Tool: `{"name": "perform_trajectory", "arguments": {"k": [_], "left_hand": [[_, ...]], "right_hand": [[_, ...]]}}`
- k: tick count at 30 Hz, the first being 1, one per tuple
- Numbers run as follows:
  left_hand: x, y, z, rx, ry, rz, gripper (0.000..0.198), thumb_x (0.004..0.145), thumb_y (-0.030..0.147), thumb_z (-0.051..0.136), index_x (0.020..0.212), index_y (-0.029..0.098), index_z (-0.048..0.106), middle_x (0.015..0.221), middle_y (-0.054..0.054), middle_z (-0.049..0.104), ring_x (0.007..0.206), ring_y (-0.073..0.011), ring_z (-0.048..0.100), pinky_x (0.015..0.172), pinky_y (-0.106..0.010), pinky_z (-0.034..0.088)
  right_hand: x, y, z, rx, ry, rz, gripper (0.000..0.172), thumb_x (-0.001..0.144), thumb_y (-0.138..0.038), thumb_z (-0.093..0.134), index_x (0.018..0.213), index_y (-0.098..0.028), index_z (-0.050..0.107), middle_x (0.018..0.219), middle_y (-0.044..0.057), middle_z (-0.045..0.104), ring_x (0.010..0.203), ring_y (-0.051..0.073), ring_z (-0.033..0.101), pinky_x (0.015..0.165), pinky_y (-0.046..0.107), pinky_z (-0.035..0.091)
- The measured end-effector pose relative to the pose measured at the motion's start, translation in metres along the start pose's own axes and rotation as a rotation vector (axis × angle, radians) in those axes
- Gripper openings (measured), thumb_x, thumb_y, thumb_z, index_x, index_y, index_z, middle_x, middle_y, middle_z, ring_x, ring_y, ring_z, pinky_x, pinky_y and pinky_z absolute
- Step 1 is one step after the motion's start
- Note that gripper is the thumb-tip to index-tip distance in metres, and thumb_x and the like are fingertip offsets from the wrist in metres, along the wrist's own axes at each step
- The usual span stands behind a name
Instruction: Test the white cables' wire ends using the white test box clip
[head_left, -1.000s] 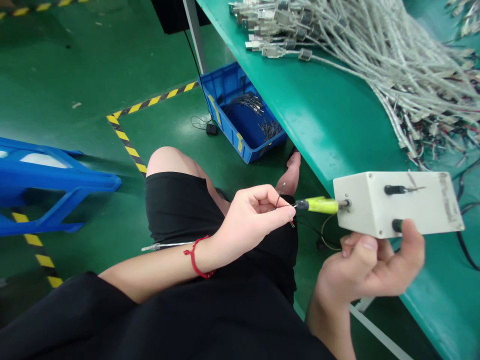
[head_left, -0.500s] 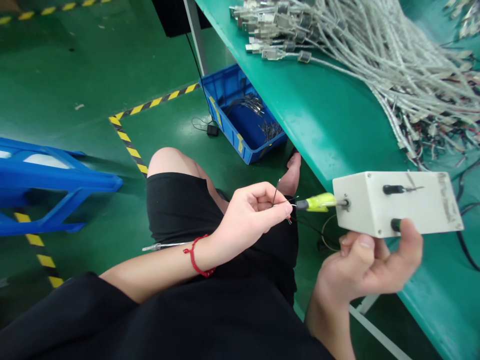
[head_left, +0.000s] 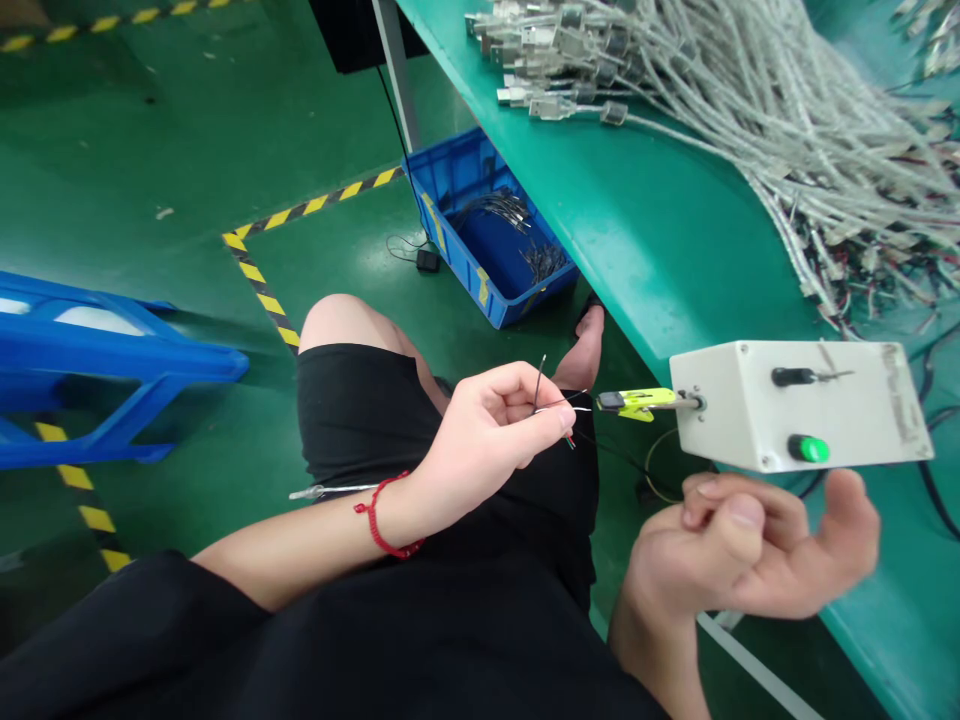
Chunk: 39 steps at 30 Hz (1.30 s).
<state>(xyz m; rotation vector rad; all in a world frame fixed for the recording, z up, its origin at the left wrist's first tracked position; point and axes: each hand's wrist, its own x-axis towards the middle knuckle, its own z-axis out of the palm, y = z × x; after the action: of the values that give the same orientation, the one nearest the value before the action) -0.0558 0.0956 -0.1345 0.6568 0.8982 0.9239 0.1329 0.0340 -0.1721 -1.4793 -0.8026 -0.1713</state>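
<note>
Left hand: My left hand (head_left: 480, 440) is over my lap, with a red cord bracelet (head_left: 379, 530) on the wrist. Its fingers (head_left: 525, 384) are pressed together, clamped on a small bunch of thin wires (head_left: 538, 385).
Wire ends: Red and dark ends show just below my fingertips. Fine bright tips point right, just beside the clip.
Right hand: My right hand (head_left: 720, 555) is at lower right, directly below the box. Its fingers are curled and the thumb stands apart. They hold nothing, and the fingertips are just below the box's lower edge.
Box: The white box (head_left: 787, 410) is at right of centre, its far end above the worktop. It carries a black knob (head_left: 793, 377) and a green button (head_left: 808, 449).
Clip: A yellow-green clip (head_left: 637, 402) sits on a short metal rod at the box's left end.
Worktop: The green worktop (head_left: 675, 220) runs along the upper right, carrying a heap of USB cables (head_left: 750, 100).
Floor: A blue crate (head_left: 450, 180) holding wire bundles (head_left: 495, 208) stands at upper centre, and a blue plastic stool (head_left: 112, 350) is at left.
</note>
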Motion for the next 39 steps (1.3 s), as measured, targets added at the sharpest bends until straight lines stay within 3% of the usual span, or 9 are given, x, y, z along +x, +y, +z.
{"name": "perform_trajectory", "arguments": {"k": [3, 6, 9, 12, 16, 22, 28, 32, 39], "left_hand": [[-0.002, 0.0, 0.001, -0.003, -0.006, 0.009, 0.02, 0.084, 0.024, 0.091, 0.083, 0.015, 0.073, 0.075, -0.002, 0.074, 0.05, -0.0046, 0.045, 0.046, -0.018, 0.036], [-0.004, 0.0, 0.002, -0.018, -0.015, 0.004, 0.021, 0.086, 0.026, 0.09, 0.083, 0.015, 0.073, 0.077, -0.003, 0.074, 0.052, -0.0043, 0.046, 0.046, -0.017, 0.035], [-0.007, 0.001, 0.005, -0.111, -0.04, -0.051, 0.022, 0.085, 0.025, 0.091, 0.086, 0.016, 0.071, 0.079, -0.001, 0.071, 0.05, -0.0031, 0.042, 0.044, -0.017, 0.031], [-0.01, 0.003, 0.01, -0.209, -0.057, -0.14, 0.026, 0.083, 0.024, 0.093, 0.089, 0.018, 0.069, 0.074, 0.003, 0.062, 0.048, -0.0028, 0.041, 0.043, -0.017, 0.028], [-0.015, 0.004, 0.015, -0.215, -0.057, -0.188, 0.028, 0.084, 0.026, 0.093, 0.084, 0.017, 0.066, 0.068, 0.005, 0.056, 0.049, -0.0035, 0.043, 0.043, -0.017, 0.026], [-0.023, 0.002, 0.015, -0.229, -0.102, -0.154, 0.025, 0.085, 0.022, 0.091, 0.085, 0.016, 0.067, 0.068, 0.005, 0.055, 0.049, -0.0029, 0.042, 0.042, -0.014, 0.028], [-0.03, -0.005, 0.018, -0.221, -0.154, -0.105, 0.025, 0.084, 0.014, 0.091, 0.094, 0.017, 0.069, 0.085, 0.004, 0.062, 0.052, -0.0014, 0.051, 0.043, -0.011, 0.04], [-0.032, -0.015, 0.017, -0.285, -0.177, -0.067, 0.018, 0.097, 0.025, 0.081, 0.096, 0.019, 0.064, 0.076, 0.005, 0.061, 0.049, -0.0022, 0.049, 0.041, -0.011, 0.037], [-0.032, -0.02, 0.017, -0.258, -0.127, -0.031, 0.023, 0.099, 0.029, 0.078, 0.089, 0.017, 0.061, 0.067, 0.005, 0.058, 0.045, -0.003, 0.045, 0.039, -0.012, 0.035]], "right_hand": [[-0.003, -0.008, 0.006, 0.046, -0.024, -0.016, 0.04, 0.078, -0.02, 0.066, 0.116, -0.021, 0.077, 0.064, -0.002, 0.056, 0.049, 0.017, 0.049, 0.046, 0.035, 0.042], [-0.01, -0.02, 0.007, 0.046, -0.133, 0.04, 0.024, 0.082, -0.021, 0.069, 0.103, -0.02, 0.079, 0.065, -0.001, 0.061, 0.05, 0.016, 0.052, 0.05, 0.036, 0.046], [-0.022, -0.03, 0.004, 0.02, -0.407, 0.139, 0.011, 0.089, -0.025, 0.072, 0.094, -0.022, 0.082, 0.074, 0.002, 0.071, 0.059, 0.016, 0.061, 0.055, 0.034, 0.049], [-0.04, -0.035, 0.004, 0.164, -0.662, 0.358, 0.013, 0.089, -0.03, 0.078, 0.1, -0.025, 0.083, 0.086, 0.003, 0.078, 0.066, 0.017, 0.067, 0.058, 0.032, 0.054], [-0.058, -0.04, 0.01, 0.421, -0.581, 0.617, 0.014, 0.09, -0.026, 0.081, 0.104, -0.026, 0.083, 0.085, 0.001, 0.08, 0.065, 0.015, 0.069, 0.06, 0.03, 0.057], [-0.051, -0.053, 0.016, 0.542, -0.505, 0.767, 0.011, 0.088, -0.022, 0.084, 0.098, -0.026, 0.082, 0.072, -0.004, 0.073, 0.055, 0.008, 0.057, 0.054, 0.022, 0.049], [-0.042, -0.059, 0.017, 0.574, -0.5, 0.859, 0.009, 0.085, -0.027, 0.085, 0.088, -0.026, 0.077, 0.075, -0.004, 0.071, 0.063, 0.011, 0.064, 0.059, 0.023, 0.055], [-0.037, -0.064, 0.017, 0.578, -0.546, 0.986, 0.011, 0.084, -0.027, 0.083, 0.086, -0.024, 0.072, 0.071, -0.005, 0.064, 0.056, 0.008, 0.054, 0.053, 0.02, 0.047], [-0.028, -0.066, 0.012, 0.58, -0.658, 0.921, 0.012, 0.088, -0.026, 0.079, 0.081, -0.022, 0.071, 0.061, -0.007, 0.047, 0.054, 0.008, 0.043, 0.053, 0.022, 0.042]]}}
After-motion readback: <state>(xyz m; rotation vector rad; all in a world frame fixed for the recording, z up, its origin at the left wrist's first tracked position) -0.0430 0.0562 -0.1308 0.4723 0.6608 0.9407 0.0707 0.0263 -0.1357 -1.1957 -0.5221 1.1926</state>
